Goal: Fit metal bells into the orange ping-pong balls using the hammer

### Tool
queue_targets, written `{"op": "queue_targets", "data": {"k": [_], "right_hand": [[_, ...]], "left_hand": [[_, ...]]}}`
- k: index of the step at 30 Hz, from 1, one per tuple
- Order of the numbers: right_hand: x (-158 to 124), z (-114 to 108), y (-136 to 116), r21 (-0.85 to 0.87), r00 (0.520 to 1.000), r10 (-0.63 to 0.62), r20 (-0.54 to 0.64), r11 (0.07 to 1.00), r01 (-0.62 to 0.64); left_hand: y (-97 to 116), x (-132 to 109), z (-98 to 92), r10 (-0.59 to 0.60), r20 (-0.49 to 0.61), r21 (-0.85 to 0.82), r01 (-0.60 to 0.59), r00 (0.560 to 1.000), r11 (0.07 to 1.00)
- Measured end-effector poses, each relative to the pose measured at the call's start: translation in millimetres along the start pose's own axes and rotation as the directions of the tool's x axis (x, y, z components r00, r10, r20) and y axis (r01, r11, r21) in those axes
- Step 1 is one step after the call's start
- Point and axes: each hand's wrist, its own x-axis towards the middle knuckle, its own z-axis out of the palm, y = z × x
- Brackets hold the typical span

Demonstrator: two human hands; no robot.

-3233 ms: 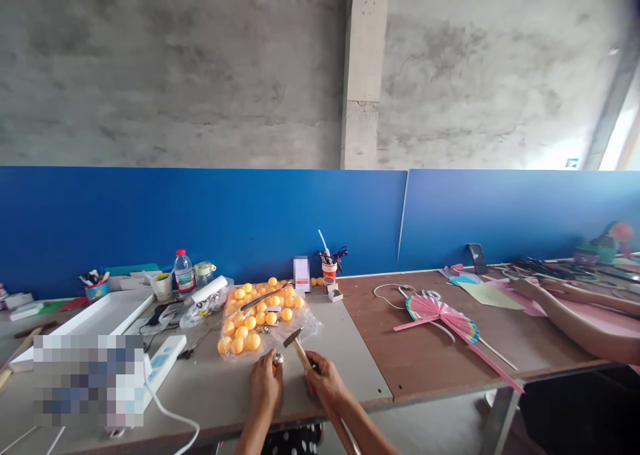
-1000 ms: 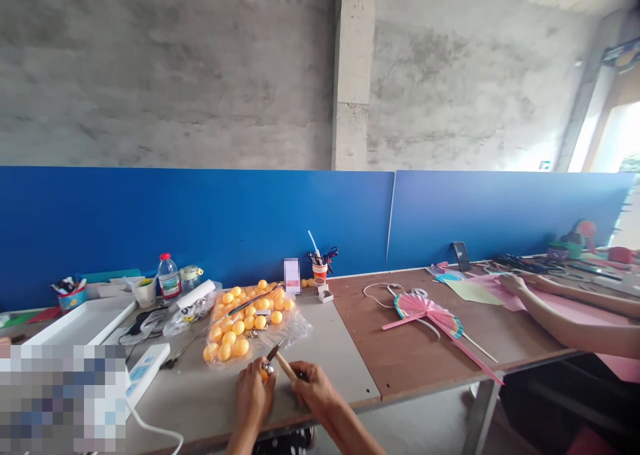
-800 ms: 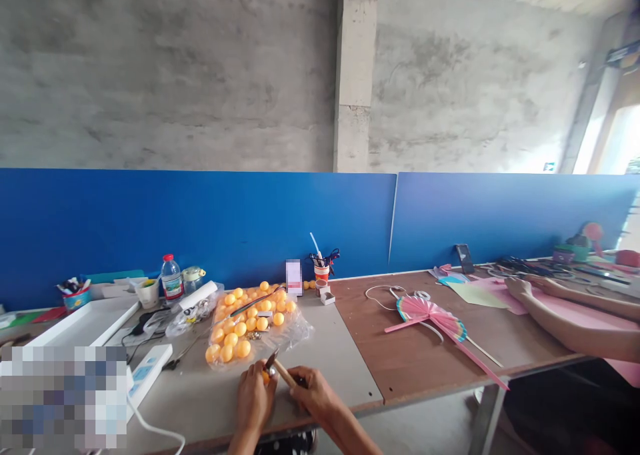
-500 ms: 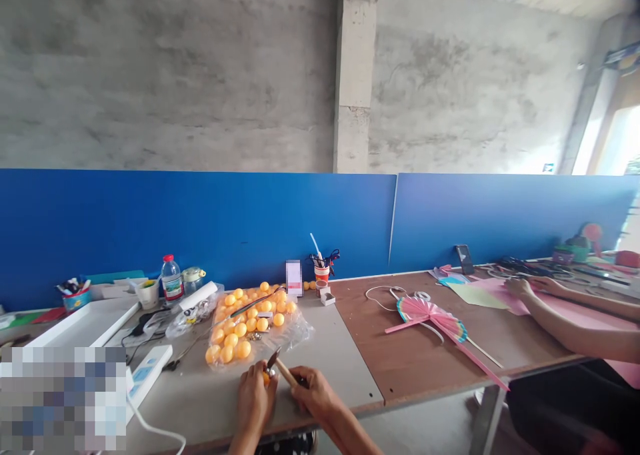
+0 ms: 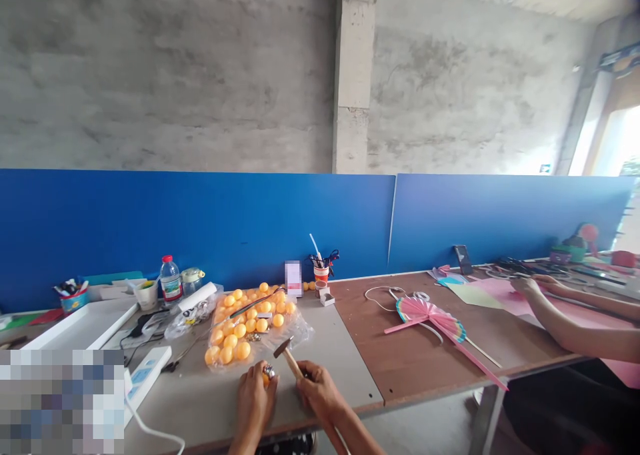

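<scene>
My left hand (image 5: 255,396) is closed around an orange ball (image 5: 266,378) at the front of the table. A small shiny metal piece (image 5: 271,371) shows at the ball's upper right; its kind is too small to tell. My right hand (image 5: 321,390) grips a hammer (image 5: 291,362) by its wooden handle. The dark hammer head (image 5: 283,347) is raised above and to the right of the ball, apart from it. Just beyond my hands, several orange balls (image 5: 243,350) lie on a clear plastic bag (image 5: 295,334).
A power strip (image 5: 150,374), white tray (image 5: 90,325) and water bottle (image 5: 171,280) are at left. A cup of scissors (image 5: 321,272) stands at the back. Right of me lie a pink paper fan (image 5: 431,316) and a co-worker's arms (image 5: 560,318) over pink paper.
The hammer head has lifted off the ball and moved up and right with my right hand. My left hand stays around the ball. The co-worker's hands have shifted slightly.
</scene>
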Motion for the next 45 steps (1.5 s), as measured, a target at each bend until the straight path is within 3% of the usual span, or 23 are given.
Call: {"op": "queue_targets", "data": {"k": [5,9,14,18,23,27,32,37,41,45], "right_hand": [[-2,1,-1,-0.048,0.994,-0.034,0.105,0.998,0.04],[-1,1,3,-0.044,1.0,-0.016,0.018,0.999,0.016],[1,0,6,-0.079,0.996,-0.019,0.089,0.997,0.026],[4,-2,9,-0.014,1.0,-0.019,-0.02,1.0,0.019],[3,-1,9,-0.066,0.997,-0.014,0.079,0.998,0.019],[1,0,5,-0.014,1.0,-0.02,0.017,1.0,0.02],[0,1,4,-0.038,0.996,-0.022,0.09,0.999,0.025],[3,-1,7,0.042,0.999,-0.03,-0.026,0.999,0.031],[3,0,7,-0.011,0.998,-0.031,0.063,0.999,0.031],[2,0,6,-0.004,0.999,-0.036,0.014,0.999,0.036]], "left_hand": [[-1,-1,1.8,0.007,-0.014,0.011,-0.007,1.0,1.0],[-2,-1,2.7,0.024,-0.044,0.003,-0.023,0.999,1.0],[-1,0,1.4,0.023,-0.038,0.007,-0.023,0.999,1.0],[-2,0,3.2,0.014,-0.06,0.014,-0.013,0.998,1.0],[-4,0,5.5,0.014,-0.043,0.025,-0.013,0.999,1.0],[-5,-1,5.8,0.017,-0.039,0.015,-0.016,0.999,1.0],[-4,-1,5.0,0.012,-0.017,0.017,-0.012,1.0,1.0],[-3,-1,4.9,-0.003,-0.011,0.019,0.003,1.0,1.0],[-3,0,5.1,-0.01,-0.006,0.04,0.01,1.0,0.999],[-2,0,4.9,-0.016,-0.016,0.03,0.017,1.0,0.999]]}}
